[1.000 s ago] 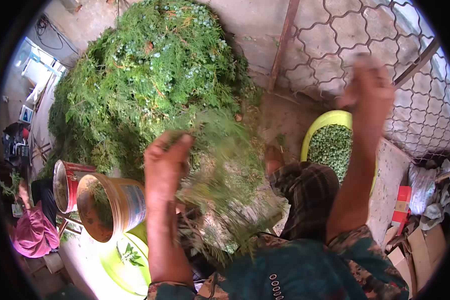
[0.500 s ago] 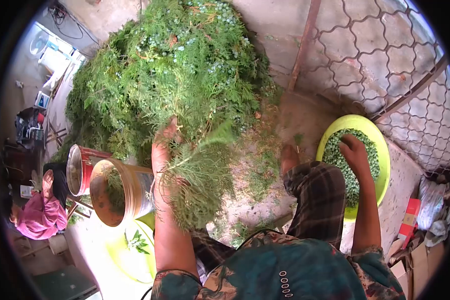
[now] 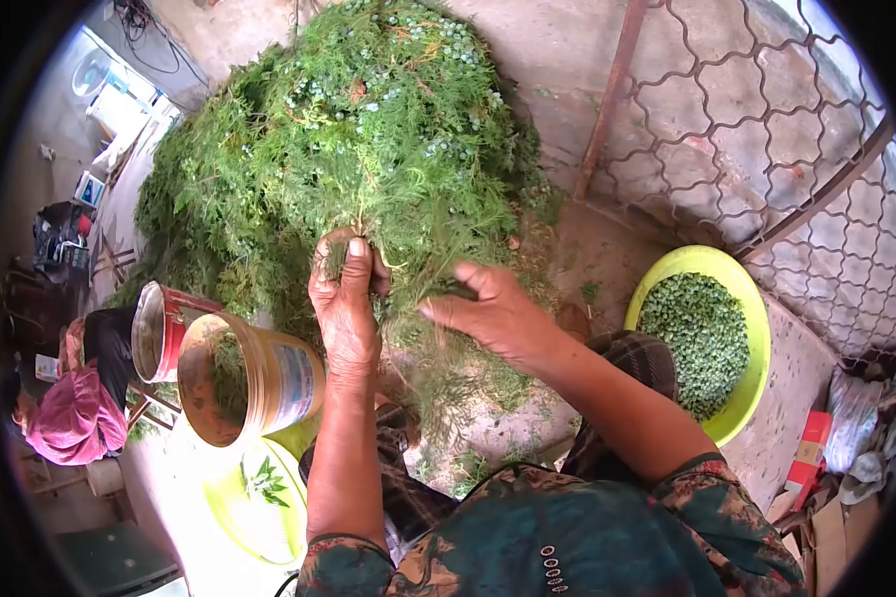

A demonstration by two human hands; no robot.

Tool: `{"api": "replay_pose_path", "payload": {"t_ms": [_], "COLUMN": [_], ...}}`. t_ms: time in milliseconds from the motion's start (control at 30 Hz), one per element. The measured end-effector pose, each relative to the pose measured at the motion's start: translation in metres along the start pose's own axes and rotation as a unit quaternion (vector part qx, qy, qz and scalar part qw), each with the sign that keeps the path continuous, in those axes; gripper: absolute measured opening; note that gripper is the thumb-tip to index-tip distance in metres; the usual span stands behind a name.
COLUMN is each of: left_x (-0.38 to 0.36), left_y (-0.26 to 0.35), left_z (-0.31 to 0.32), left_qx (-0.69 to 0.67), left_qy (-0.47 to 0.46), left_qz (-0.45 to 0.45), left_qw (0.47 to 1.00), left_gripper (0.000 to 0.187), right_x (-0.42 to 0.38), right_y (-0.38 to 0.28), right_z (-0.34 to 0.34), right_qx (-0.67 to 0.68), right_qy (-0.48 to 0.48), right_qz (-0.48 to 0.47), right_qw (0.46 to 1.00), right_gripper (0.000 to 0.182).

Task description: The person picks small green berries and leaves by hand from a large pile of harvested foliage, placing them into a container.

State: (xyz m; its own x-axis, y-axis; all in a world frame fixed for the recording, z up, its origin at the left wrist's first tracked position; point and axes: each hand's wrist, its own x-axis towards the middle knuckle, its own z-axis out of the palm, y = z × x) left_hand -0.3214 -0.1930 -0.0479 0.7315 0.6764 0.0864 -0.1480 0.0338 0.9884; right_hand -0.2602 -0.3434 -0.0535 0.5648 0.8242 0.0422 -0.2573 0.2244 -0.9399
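My left hand [image 3: 348, 294] is closed, thumb against fingers, on the stem of an evergreen sprig [image 3: 438, 373]. Its feathery foliage hangs blurred below and to the right of that hand. Just right of it, my right hand [image 3: 503, 313] reaches to the sprig with thumb and forefinger apart. Some greenery shows between these fingers, and the other fingertips are hidden. Behind both hands rises a large heap of evergreen branches [image 3: 338, 139] dotted with pale blue-green berries. At my right side, a yellow-green basin [image 3: 757, 398] holds many small green berries [image 3: 697, 343].
Left of me lie a tilted tan bucket [image 3: 269, 383] with greenery inside and a red bucket [image 3: 174, 323]. A bright yellow basin [image 3: 294, 512] holds a leafy sprig. Wire mesh [image 3: 727, 129] stands at right, near cardboard [image 3: 831, 537]. A person in pink [image 3: 75, 423] sits far left.
My right hand has left the berry basin and come across to the sprig. My left hand has turned, now thumb-up on the stem, and the foliage hangs lower.
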Motion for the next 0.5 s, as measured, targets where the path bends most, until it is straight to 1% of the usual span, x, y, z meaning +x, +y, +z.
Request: {"api": "replay_pose_path", "payload": {"t_ms": [33, 67, 100, 167, 200, 233, 267, 300, 333, 367, 400, 433, 467, 500], "left_x": [-0.002, 0.001, 0.001, -0.003, -0.006, -0.018, -0.019, -0.016, -0.02, -0.015, -0.014, -0.009, -0.013, -0.014], "left_y": [-0.002, -0.013, -0.02, -0.016, -0.019, 0.007, 0.018, 0.0, -0.007, -0.024, -0.011, -0.026, -0.011, -0.007], "left_z": [0.002, -0.01, -0.019, -0.025, -0.021, -0.003, 0.004, 0.001, 0.005, 0.002, 0.006, 0.0, -0.002, -0.012], "left_qx": [0.032, 0.008, 0.008, 0.057, 0.033, 0.033, 0.068, 0.293, 0.334, 0.225, 0.278, 0.26, 0.149, 0.156], "left_qy": [0.006, -0.002, -0.003, -0.182, -0.213, -0.253, -0.279, -0.223, -0.175, -0.188, -0.193, -0.178, -0.178, -0.153], "left_qz": [0.052, -0.03, -0.027, -0.082, -0.104, -0.117, -0.177, -0.105, -0.096, -0.086, -0.038, -0.007, -0.061, -0.061], "left_qw": [0.998, 1.0, 1.0, 0.978, 0.971, 0.96, 0.941, 0.924, 0.921, 0.952, 0.94, 0.949, 0.971, 0.974], "left_gripper": [0.018, 0.04, 0.04, 0.064, 0.08, 0.082, 0.084, 0.074, 0.066, 0.058, 0.048, 0.033, 0.027, 0.027], "right_x": [0.001, 0.004, 0.005, 0.01, 0.007, 0.004, 0.005, 0.003, 0.003, 0.007, 0.009, 0.009, 0.006, 0.004], "right_y": [0.005, 0.01, 0.009, 0.004, -0.002, -0.005, -0.006, -0.011, -0.017, -0.008, -0.008, -0.012, -0.016, -0.018], "right_z": [-0.004, -0.002, -0.004, -0.008, -0.007, -0.012, -0.016, -0.019, -0.019, -0.026, -0.026, -0.024, -0.017, -0.014], "right_qx": [-0.044, -0.065, -0.065, -0.024, 0.033, -0.003, -0.03, -0.006, 0.026, 0.005, 0.014, 0.016, 0.02, 0.029], "right_qy": [0.033, 0.101, 0.101, 0.14, 0.163, 0.21, 0.244, 0.221, 0.208, 0.174, 0.168, 0.168, 0.138, 0.147], "right_qz": [-0.01, -0.064, -0.067, -0.137, -0.099, -0.084, -0.068, -0.025, 0.008, -0.023, 0.005, 0.035, 0.04, 0.056], "right_qw": [0.998, 0.991, 0.99, 0.98, 0.981, 0.974, 0.967, 0.975, 0.978, 0.984, 0.986, 0.985, 0.989, 0.987], "right_gripper": [0.029, 0.015, 0.015, 0.015, 0.021, 0.025, 0.029, 0.035, 0.038, 0.038, 0.04, 0.043, 0.043, 0.045]}}
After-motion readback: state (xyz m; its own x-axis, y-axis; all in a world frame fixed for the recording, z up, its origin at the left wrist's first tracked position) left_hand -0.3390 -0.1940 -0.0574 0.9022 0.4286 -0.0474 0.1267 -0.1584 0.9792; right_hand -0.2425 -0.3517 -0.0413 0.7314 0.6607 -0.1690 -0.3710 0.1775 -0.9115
